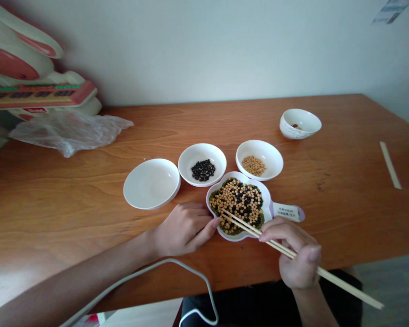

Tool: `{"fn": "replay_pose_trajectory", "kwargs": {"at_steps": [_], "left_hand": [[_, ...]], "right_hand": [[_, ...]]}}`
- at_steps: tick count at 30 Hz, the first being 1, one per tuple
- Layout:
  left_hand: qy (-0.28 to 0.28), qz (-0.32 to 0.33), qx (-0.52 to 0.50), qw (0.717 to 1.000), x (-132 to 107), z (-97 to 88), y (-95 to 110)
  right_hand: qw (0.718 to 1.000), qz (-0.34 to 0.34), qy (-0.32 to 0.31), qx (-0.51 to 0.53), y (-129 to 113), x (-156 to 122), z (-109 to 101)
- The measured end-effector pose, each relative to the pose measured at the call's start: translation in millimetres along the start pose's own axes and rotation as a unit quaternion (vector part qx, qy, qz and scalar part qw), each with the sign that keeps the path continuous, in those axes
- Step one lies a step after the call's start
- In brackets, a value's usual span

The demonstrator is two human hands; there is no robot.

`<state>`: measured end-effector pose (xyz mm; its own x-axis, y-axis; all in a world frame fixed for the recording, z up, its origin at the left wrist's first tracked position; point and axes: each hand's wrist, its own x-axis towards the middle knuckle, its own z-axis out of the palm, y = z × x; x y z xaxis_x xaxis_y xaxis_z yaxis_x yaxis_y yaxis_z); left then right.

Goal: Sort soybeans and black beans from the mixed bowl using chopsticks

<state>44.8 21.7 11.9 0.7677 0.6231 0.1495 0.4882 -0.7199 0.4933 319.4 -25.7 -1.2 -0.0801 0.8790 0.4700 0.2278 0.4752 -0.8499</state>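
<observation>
My right hand (298, 254) grips a pair of wooden chopsticks (282, 247), whose tips rest in a flower-shaped dish (267, 197) piled with mixed yellow, black and green beans. My left hand (186, 227) lies on the table with curled fingers, fingertips touching the dish's left rim. Behind the dish stand three white bowls: an empty one (152, 183) at the left, one holding black beans (202, 164) in the middle, and one with yellow beans (259, 159) at the right.
A fourth small white bowl (300, 122) sits farther back right. A chopstick wrapper (390, 164) lies at the right. Crumpled clear plastic (71, 129) and a white-and-red toy (27, 77) occupy the back left. A white cable (191, 272) hangs over the table's near edge.
</observation>
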Motion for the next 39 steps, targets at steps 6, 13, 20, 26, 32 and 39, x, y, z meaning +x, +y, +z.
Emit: {"fn": "replay_pose_trajectory", "kwargs": {"at_steps": [6, 13, 20, 26, 32, 39], "left_hand": [[0.003, 0.004, -0.003, 1.0, 1, -1.1, 1], [0.02, 0.005, 0.014, 1.0, -1, 2.4, 0], [0.026, 0.005, 0.011, 1.0, 0, 2.1, 1], [0.024, -0.002, 0.012, 1.0, 0, 4.6, -2], [0.054, -0.058, -0.024, 0.997, -2, 2.8, 9], [0.18, -0.226, 0.001, 0.957, -7, 30.9, 63]], "right_hand": [[0.999, 0.041, 0.012, -0.003, -15, 3, 0], [0.984, 0.168, 0.051, -0.006, -35, 15, -8], [0.962, 0.264, 0.067, 0.001, -43, 2, -23], [0.959, 0.246, 0.128, 0.065, -11, -21, -39], [0.948, 0.197, 0.182, 0.171, 20, -14, -50], [0.934, 0.21, 0.173, 0.23, 26, -7, -55]]}}
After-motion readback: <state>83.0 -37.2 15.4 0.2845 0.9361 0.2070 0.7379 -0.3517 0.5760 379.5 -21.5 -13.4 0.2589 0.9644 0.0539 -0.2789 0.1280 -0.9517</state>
